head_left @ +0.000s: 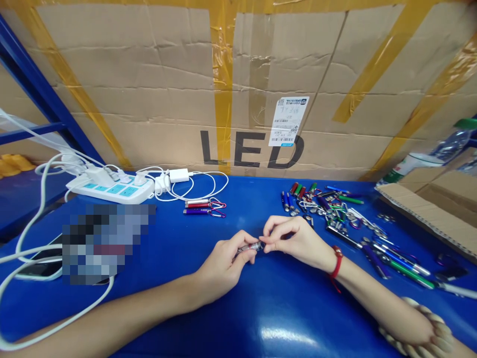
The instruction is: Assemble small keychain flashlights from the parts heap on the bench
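Above the middle of the blue table, my left hand (233,258) grips a small silvery mini flashlight (250,246) between thumb and fingers. My right hand (294,236) is closed in a pinch at the flashlight's dark right end; whether a separate small part sits between those fingertips is too small to tell. Beyond my hands lie a few finished-looking keychain flashlights (197,212), red, silver and purple, with carabiner clips. A pile of loose flashlight tubes, clips and small metal parts (331,209) spreads behind and right of my right hand.
A white power strip (143,193) with plugs and cables stands at the back left, near a phone (40,266) and a blurred-out item. Longer pen-like tubes (406,273) lie at right beside an open cardboard box (421,219). A large carton (167,99) walls off the back.
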Motion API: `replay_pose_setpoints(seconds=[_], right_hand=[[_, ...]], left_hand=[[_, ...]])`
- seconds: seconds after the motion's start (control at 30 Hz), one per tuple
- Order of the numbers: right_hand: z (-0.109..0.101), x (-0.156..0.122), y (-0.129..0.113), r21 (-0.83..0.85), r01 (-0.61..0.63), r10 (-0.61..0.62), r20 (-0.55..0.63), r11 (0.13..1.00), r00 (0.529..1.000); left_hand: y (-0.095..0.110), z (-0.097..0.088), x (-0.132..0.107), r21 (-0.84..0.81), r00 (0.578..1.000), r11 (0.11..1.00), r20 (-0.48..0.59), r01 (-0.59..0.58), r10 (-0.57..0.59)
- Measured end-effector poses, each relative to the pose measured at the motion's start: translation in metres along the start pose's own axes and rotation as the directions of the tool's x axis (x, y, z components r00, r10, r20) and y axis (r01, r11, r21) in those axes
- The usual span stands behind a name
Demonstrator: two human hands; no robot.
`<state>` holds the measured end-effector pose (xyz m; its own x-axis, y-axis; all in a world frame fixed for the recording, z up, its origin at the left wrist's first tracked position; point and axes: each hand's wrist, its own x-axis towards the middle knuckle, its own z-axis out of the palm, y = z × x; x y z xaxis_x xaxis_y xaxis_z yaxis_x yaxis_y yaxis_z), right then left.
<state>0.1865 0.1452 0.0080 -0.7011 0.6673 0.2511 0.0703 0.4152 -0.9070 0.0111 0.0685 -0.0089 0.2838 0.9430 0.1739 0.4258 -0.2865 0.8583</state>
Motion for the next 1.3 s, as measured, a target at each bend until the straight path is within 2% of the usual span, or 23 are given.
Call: replay_pose_setpoints(seconds=[0.2,0.4,0.53,0.8,0.93,1.07,1.17,1.3], right_hand=[[0.004,-0.002,-0.001,-0.071,0.090,-0.089,0.020,0.993,0.996],[0.007,-0.004,-0.004,-0.155,0.101,-0.104,-0.008,0.983,0.995],[0.011,-0.004,-0.005,-0.150,0.047,-0.054,-0.037,0.988,0.998],[0.015,-0.004,-0.005,-0.086,-0.135,0.126,-0.095,0.987,0.987],[0.016,-0.004,-0.005,-0.051,-0.198,0.191,-0.120,0.979,0.974],[0.015,-0.002,-0.006,0.011,-0.241,0.241,-0.117,0.970,0.963],[0.014,-0.001,-0.005,0.017,-0.236,0.236,-0.111,0.972,0.965],[0.013,-0.002,-0.006,-0.060,-0.160,0.151,-0.130,0.985,0.980]], left_hand=[[0.000,-0.001,-0.002,-0.021,0.999,1.000,0.042,0.006,-0.006],[-0.001,-0.001,-0.003,-0.005,0.999,1.000,0.050,0.015,-0.015],[0.000,-0.002,-0.002,0.023,1.000,1.000,0.004,0.006,-0.006],[-0.002,0.001,-0.004,0.117,0.989,0.991,-0.122,-0.065,0.080],[-0.003,0.002,-0.003,0.145,0.985,0.987,-0.148,-0.071,0.092],[-0.002,0.001,-0.002,0.109,0.988,0.993,-0.143,-0.043,0.058],[-0.002,0.001,-0.002,0.047,0.992,0.999,-0.130,0.000,0.006],[-0.002,0.002,-0.001,-0.031,0.993,0.999,-0.112,0.038,-0.041]])
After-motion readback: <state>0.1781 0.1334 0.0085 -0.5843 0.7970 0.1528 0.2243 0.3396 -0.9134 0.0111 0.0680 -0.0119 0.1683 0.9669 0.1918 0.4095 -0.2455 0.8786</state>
